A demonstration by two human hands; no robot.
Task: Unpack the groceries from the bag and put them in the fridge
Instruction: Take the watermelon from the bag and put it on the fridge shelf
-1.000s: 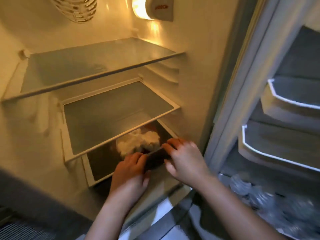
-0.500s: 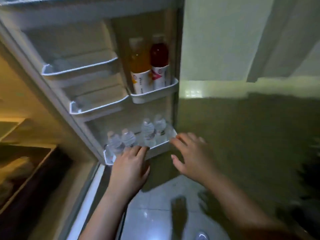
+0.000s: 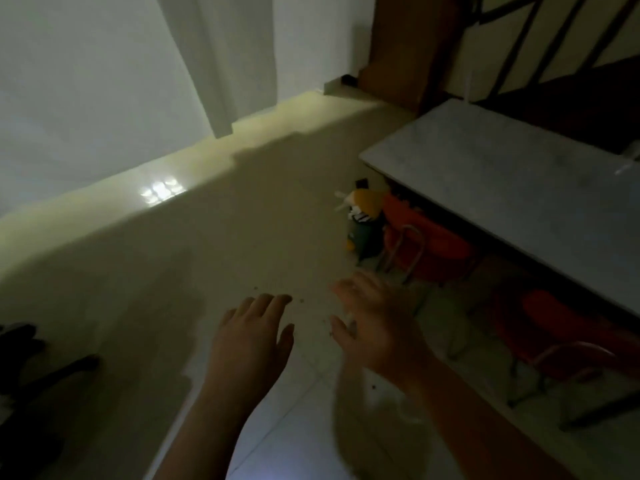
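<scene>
open floor (image 3: 214, 258) ahead, table (image 3: 519, 188) blocking right

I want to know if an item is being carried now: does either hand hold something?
No, the left hand and the right hand are both open and empty, with fingers spread above the floor.

A pale tiled floor (image 3: 214, 271) fills most of the view, dim except for a lit strip along the base of a white wall (image 3: 86, 81). A grey table (image 3: 512, 188) stands at the right. Beneath it sit red chairs (image 3: 433, 244) with metal legs. A yellow and green toy (image 3: 363, 220) lies on the floor just beside the nearest chair. A dark, blurred object (image 3: 24, 368) occupies the lower left edge.
</scene>
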